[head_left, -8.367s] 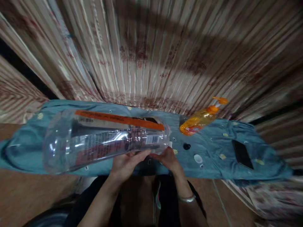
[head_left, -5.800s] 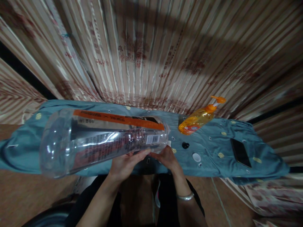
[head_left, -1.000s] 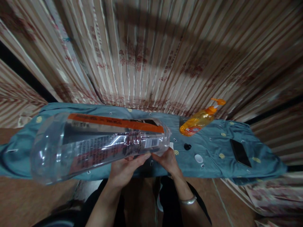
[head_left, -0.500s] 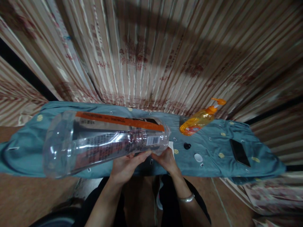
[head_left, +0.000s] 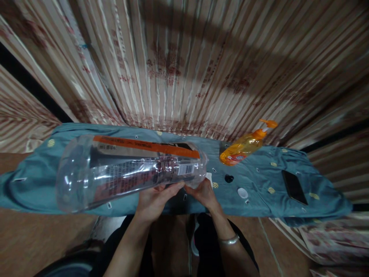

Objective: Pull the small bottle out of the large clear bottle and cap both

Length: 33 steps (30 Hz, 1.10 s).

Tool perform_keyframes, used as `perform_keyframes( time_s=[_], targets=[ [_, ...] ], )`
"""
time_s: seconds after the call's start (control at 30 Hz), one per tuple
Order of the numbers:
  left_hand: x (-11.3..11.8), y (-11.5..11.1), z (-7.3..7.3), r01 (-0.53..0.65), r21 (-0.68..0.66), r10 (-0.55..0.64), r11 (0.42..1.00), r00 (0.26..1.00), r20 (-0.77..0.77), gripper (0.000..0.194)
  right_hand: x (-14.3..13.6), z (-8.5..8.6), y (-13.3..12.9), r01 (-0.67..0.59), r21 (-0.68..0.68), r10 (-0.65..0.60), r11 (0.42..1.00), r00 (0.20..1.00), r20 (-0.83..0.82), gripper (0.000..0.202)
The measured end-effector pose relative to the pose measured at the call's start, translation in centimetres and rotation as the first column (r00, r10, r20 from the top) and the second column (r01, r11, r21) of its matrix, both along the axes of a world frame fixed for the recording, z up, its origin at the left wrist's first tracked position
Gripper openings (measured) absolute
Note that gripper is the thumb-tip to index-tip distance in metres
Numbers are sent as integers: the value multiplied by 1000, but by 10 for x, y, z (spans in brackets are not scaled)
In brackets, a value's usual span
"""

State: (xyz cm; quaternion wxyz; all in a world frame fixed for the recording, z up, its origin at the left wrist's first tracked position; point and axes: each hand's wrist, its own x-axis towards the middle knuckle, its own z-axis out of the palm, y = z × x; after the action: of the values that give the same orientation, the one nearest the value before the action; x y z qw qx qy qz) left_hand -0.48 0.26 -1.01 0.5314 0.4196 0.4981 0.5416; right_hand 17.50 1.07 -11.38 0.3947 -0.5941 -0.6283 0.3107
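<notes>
A large clear plastic bottle [head_left: 115, 173] with an orange-striped label and a barcode lies on its side in the air, its wide end to the left. My left hand [head_left: 154, 200] grips it from below near the middle, thumb along its lower side and the other fingers mostly hidden behind it. At the bottle's narrower right end my right hand [head_left: 204, 192] is closed on it, with its fingertips out of sight. A bit of something white [head_left: 209, 176] shows just beyond my right hand; I cannot make out what it is.
A blue-green cloth [head_left: 184, 208] covers the narrow table. On it, to the right, are an orange pump bottle [head_left: 242, 148], a small black cap-like piece [head_left: 229, 178], a white disc [head_left: 242, 192] and a black phone [head_left: 294, 187]. A striped curtain [head_left: 184, 69] hangs behind.
The large bottle's wide left end has shifted slightly right and up. Both hands keep the same grip. The whole scene sits a little further right in view.
</notes>
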Motion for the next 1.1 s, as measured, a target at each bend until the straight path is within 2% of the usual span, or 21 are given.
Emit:
perform_keyframes(
  time_s=[0.47,0.6,0.77,1.1],
  targets=[
    [2,0,5,31,26,-32,999,998,47,16,3,-4,2,-55,-11,54,998,997,-56,34],
    [3,0,6,9,1,-9,1000,1000,-1,15,4,-5,2,-61,-8,61,998,997,-51,33],
    [3,1,8,-18,32,18,999,1000,-18,17,4,-6,2,-30,-38,29,999,999,-37,38],
    [3,1,2,-55,94,60,994,997,-53,23,4,-5,3,-28,-34,27,999,999,-39,38]
  ],
)
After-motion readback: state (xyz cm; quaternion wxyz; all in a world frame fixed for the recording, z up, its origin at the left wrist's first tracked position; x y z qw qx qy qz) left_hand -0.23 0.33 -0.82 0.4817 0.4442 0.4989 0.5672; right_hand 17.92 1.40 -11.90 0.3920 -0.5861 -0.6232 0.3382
